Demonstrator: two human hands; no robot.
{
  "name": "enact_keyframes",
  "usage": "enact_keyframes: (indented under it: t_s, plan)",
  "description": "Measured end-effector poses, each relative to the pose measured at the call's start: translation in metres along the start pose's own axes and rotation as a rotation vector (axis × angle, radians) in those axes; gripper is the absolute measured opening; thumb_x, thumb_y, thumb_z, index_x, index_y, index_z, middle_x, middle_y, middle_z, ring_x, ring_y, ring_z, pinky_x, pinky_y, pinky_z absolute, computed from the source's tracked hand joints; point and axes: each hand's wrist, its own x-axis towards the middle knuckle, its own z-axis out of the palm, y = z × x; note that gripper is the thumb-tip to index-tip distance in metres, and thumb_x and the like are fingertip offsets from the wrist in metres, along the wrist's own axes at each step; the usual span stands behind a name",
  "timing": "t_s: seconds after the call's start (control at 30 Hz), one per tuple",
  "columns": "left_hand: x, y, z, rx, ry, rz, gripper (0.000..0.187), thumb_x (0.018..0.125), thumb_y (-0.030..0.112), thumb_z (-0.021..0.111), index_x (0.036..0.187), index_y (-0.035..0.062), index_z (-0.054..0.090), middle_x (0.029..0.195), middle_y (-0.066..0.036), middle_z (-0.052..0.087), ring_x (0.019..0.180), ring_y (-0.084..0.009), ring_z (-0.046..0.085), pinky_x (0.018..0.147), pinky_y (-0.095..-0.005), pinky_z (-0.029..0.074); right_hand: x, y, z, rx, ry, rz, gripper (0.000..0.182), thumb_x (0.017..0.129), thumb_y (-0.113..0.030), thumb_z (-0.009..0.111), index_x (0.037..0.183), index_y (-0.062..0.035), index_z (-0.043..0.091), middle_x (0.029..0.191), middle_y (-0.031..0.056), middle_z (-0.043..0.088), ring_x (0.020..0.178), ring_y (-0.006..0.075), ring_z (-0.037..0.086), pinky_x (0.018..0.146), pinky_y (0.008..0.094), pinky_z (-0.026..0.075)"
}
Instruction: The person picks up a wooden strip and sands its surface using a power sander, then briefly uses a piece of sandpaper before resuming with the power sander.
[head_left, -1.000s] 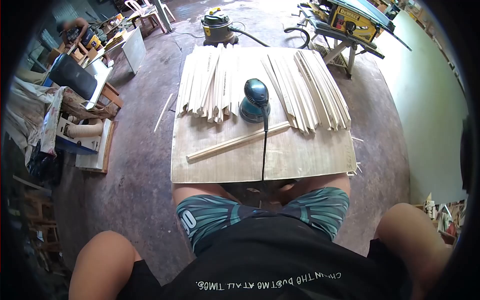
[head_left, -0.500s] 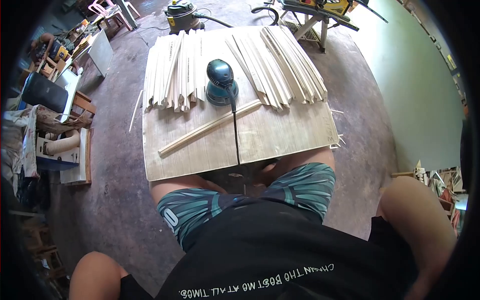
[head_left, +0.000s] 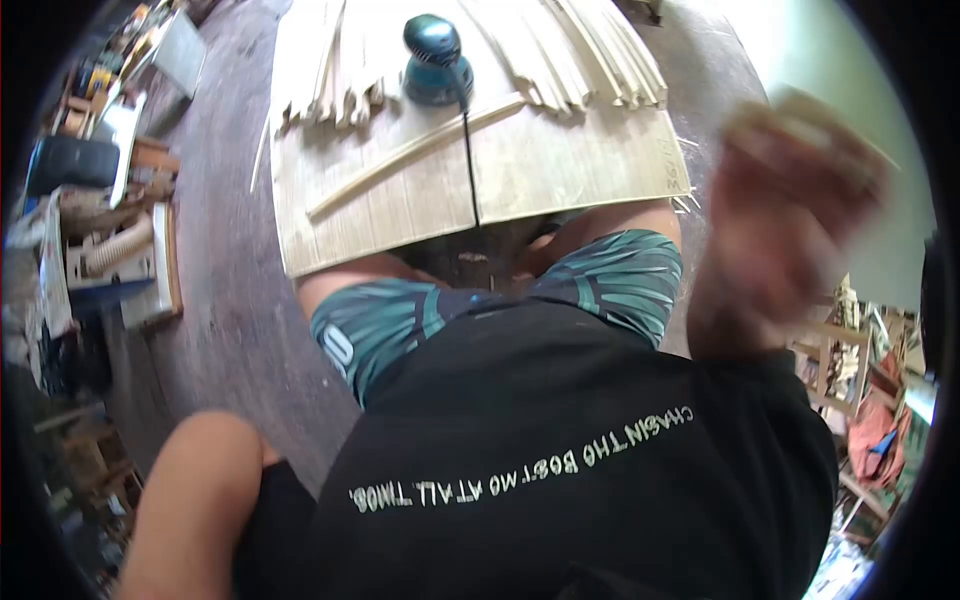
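Note:
My right hand [head_left: 790, 190] is raised at the right, beside the board, with the forearm upright. It is smeared by motion, its fingers seem bent at the top, and I cannot tell whether they hold anything. My left hand is out of view; only the left arm [head_left: 195, 490] shows at the lower left. On the wooden board [head_left: 560, 185] in front of my legs stands a dark teal sander [head_left: 435, 65], its black cord [head_left: 471, 165] running over the near edge. A single wood strip [head_left: 400, 163] lies slantwise before the sander.
Bundles of wood strips lie on the board's far left [head_left: 310, 75] and far right [head_left: 590, 60]. Offcuts [head_left: 688, 203] are on the floor past the right edge. A machine with a ribbed hose [head_left: 120, 245] stands at the left. A wooden frame [head_left: 840, 365] and clutter are at the right.
My right arm has swung up, bringing the hand into view at the right. The view has tilted down, so the board sits higher in it. Sander and strips have not moved on the board.

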Motion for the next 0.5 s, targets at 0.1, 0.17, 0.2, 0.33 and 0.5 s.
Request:
enact_keyframes:
  t_s: [0.1, 0.17, 0.2, 0.33, 0.5]
  plan:
    - [-0.069, -0.007, 0.012, -0.21, 0.393, -0.356, 0.037, 0.106, 0.025, 0.062, 0.141, 0.0136, 0.062, 0.099, -0.003, 0.074, 0.094, -0.0122, 0.07, 0.08, -0.027, 0.059, -0.049, 0.1, -0.029, -0.1, 0.04, 0.452, 0.032, 0.091, 0.012, 0.06, 0.122, 0.0065, 0.064, 0.099, 0.0146, 0.071, 0.084, 0.0211, 0.069, 0.076, 0.0348, 0.058]
    - [-0.132, -0.014, 0.075, -0.234, 0.403, -0.885, 0.021, 0.101, 0.016, 0.066, 0.12, 0.009, 0.07, 0.093, -0.005, 0.075, 0.088, -0.0127, 0.07, 0.078, -0.0288, 0.057, -0.084, 0.159, -0.025, -0.395, 0.17, 0.614, 0.022, 0.093, -0.003, 0.069, 0.115, 0.002, 0.071, 0.088, 0.0017, 0.071, 0.077, 0.0082, 0.065, 0.072, 0.0222, 0.052]
    - [-0.167, -0.016, 0.106, -0.254, 0.305, -1.134, 0.014, 0.099, 0.012, 0.069, 0.11, 0.0067, 0.074, 0.091, -0.005, 0.076, 0.084, -0.0129, 0.069, 0.077, -0.0298, 0.056, -0.096, 0.182, -0.031, -0.459, 0.152, 0.626, 0.025, 0.093, -0.007, 0.07, 0.117, 0.0019, 0.071, 0.089, 0.0015, 0.072, 0.078, 0.0064, 0.065, 0.073, 0.0217, 0.052]
    - [-0.311, 0.0, 0.175, -0.033, -0.452, -1.461, 0.027, 0.091, 0.018, 0.079, 0.118, 0.0137, 0.08, 0.099, -0.009, 0.076, 0.097, -0.0238, 0.072, 0.089, -0.0373, 0.056, -0.083, 0.23, -0.027, -0.788, -0.069, 0.762, 0.036, 0.093, -0.014, 0.073, 0.127, -0.0041, 0.071, 0.108, 0.0105, 0.078, 0.1, 0.0181, 0.074, 0.091, 0.0314, 0.058]
    - [-0.396, 0.023, 0.198, 0.289, -0.637, -1.334, 0.029, 0.092, 0.023, 0.075, 0.12, 0.0212, 0.081, 0.115, -0.008, 0.074, 0.114, -0.0334, 0.065, 0.101, -0.0485, 0.05, -0.078, 0.292, -0.016, -0.79, -0.332, 0.742, 0.056, 0.086, -0.028, 0.084, 0.135, -0.0068, 0.066, 0.122, 0.0154, 0.075, 0.116, 0.0264, 0.071, 0.101, 0.0392, 0.057]
